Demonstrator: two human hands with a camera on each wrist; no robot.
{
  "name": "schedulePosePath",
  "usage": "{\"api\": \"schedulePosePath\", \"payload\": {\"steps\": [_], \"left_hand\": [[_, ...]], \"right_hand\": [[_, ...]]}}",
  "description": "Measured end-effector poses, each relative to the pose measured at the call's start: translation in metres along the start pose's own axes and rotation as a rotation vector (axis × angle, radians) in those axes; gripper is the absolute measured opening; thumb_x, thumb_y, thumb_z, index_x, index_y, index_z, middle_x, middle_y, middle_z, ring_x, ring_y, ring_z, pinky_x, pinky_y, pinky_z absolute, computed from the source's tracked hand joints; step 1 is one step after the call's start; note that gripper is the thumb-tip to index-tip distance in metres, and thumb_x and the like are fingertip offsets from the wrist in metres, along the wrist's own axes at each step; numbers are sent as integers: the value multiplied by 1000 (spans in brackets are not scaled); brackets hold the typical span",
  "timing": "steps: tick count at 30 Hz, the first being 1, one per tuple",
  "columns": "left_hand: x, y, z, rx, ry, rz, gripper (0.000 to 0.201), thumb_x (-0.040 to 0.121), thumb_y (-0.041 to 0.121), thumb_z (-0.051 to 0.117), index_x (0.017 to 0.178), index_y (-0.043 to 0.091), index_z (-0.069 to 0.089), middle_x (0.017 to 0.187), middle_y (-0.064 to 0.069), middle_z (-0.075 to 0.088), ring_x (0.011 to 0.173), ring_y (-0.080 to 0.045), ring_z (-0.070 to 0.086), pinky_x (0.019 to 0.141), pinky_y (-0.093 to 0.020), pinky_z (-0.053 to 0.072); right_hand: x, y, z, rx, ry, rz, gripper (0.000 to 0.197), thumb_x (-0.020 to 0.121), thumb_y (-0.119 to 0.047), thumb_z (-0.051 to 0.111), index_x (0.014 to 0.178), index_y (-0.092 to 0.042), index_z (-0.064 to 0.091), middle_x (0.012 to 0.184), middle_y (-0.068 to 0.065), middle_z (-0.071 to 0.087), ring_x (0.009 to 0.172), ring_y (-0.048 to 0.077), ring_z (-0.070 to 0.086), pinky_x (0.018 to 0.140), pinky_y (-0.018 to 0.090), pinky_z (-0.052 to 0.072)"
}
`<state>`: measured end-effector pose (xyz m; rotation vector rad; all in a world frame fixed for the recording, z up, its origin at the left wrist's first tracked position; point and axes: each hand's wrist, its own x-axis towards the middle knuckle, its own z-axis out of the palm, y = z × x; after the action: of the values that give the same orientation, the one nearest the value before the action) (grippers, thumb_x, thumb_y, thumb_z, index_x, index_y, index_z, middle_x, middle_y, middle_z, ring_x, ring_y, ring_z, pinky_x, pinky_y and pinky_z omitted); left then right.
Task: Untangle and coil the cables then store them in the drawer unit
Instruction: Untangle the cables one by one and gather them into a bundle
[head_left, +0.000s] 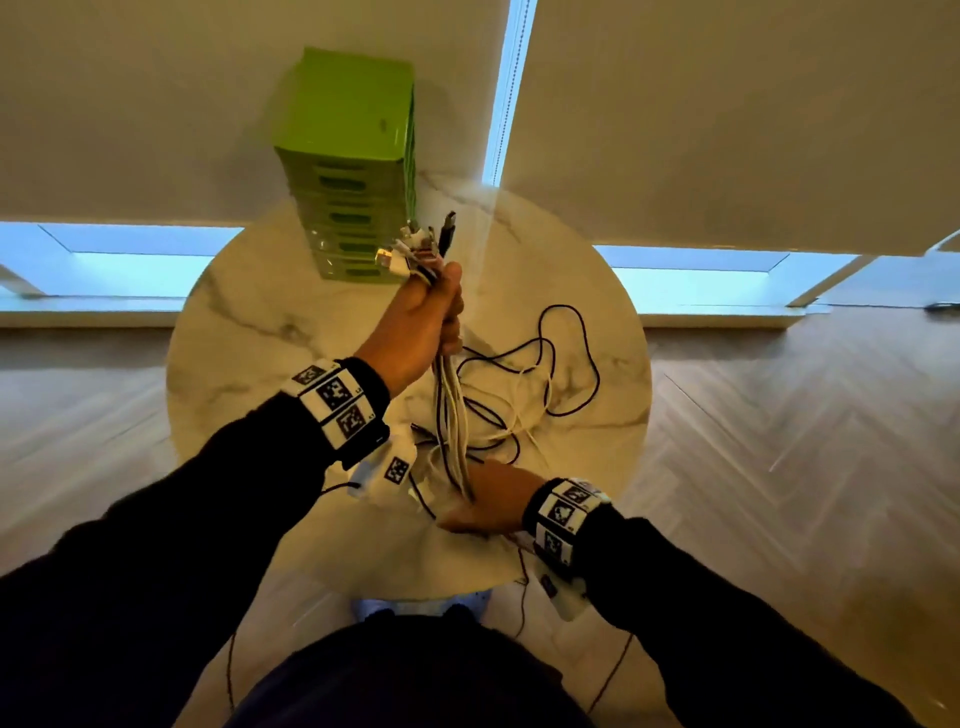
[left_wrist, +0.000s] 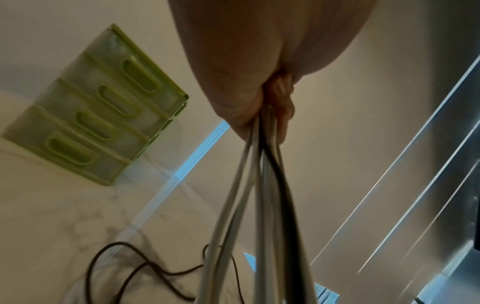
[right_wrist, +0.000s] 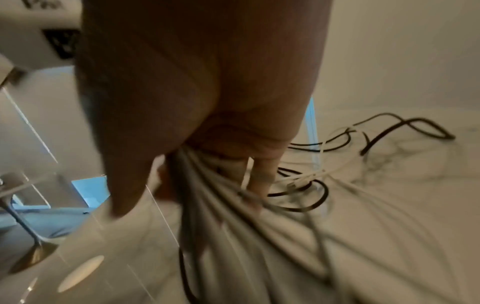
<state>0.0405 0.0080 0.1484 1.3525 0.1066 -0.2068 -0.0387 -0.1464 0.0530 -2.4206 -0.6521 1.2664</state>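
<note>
My left hand (head_left: 434, 312) is raised above the round marble table (head_left: 249, 332) and grips a bundle of white and black cables (head_left: 451, 415) just below their plugs (head_left: 421, 247), which stick up above the fist. The same bundle (left_wrist: 262, 185) hangs straight down from that fist (left_wrist: 259, 98). Lower down, near the table's front edge, my right hand (head_left: 488, 501) grips the same cables (right_wrist: 223, 195), its fingers (right_wrist: 259, 176) curled round them. Loose black and white cable loops (head_left: 550, 374) lie on the table to the right. The green drawer unit (head_left: 348, 171) stands at the table's far side, drawers closed.
White roller blinds (head_left: 727, 119) hang behind the table above low windows. Wooden floor (head_left: 805, 441) surrounds the table on both sides. Thin black wires (head_left: 613, 670) hang from my wristbands below the table edge.
</note>
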Motion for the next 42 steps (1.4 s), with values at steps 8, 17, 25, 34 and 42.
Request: {"api": "schedulePosePath", "payload": {"steps": [8, 17, 25, 34, 42], "left_hand": [[-2, -18, -40, -49, 99, -29, 34, 110, 30, 37, 77, 22, 34, 60, 11, 30, 52, -8, 22, 48, -23, 28], [-15, -33, -36, -78, 136, -49, 35, 109, 32, 36, 76, 23, 34, 63, 9, 27, 54, -9, 21, 51, -25, 24], [-27, -45, -23, -71, 170, -61, 33, 110, 29, 35, 78, 22, 31, 61, 13, 28, 52, -7, 22, 54, -27, 25], [-25, -50, -27, -252, 280, -90, 26, 110, 22, 36, 85, 28, 35, 64, 10, 27, 52, -7, 23, 56, -26, 27], [-28, -37, -14, -250, 256, -121, 23, 104, 16, 50, 86, 25, 39, 68, 6, 30, 51, -7, 31, 54, -26, 32]], "right_hand": [[2, 50, -66, 233, 177, -46, 42, 105, -42, 41, 120, -7, 59, 113, 4, 61, 103, 22, 57, 90, 34, 43], [42, 113, -60, -855, 156, 142, 32, 103, -33, 37, 128, -22, 55, 130, 4, 56, 127, 28, 43, 108, 50, 24], [46, 97, -134, -398, 545, 139, 32, 107, -36, 31, 124, -19, 52, 118, 12, 62, 108, 36, 60, 90, 47, 45], [13, 27, -193, -374, 241, 347, 37, 100, -41, 44, 92, -9, 61, 108, 16, 66, 90, 31, 58, 77, 35, 46], [-20, -9, -171, 277, 786, -198, 24, 103, -23, 42, 98, -14, 63, 71, -3, 56, 66, 14, 50, 61, 27, 37]]}}
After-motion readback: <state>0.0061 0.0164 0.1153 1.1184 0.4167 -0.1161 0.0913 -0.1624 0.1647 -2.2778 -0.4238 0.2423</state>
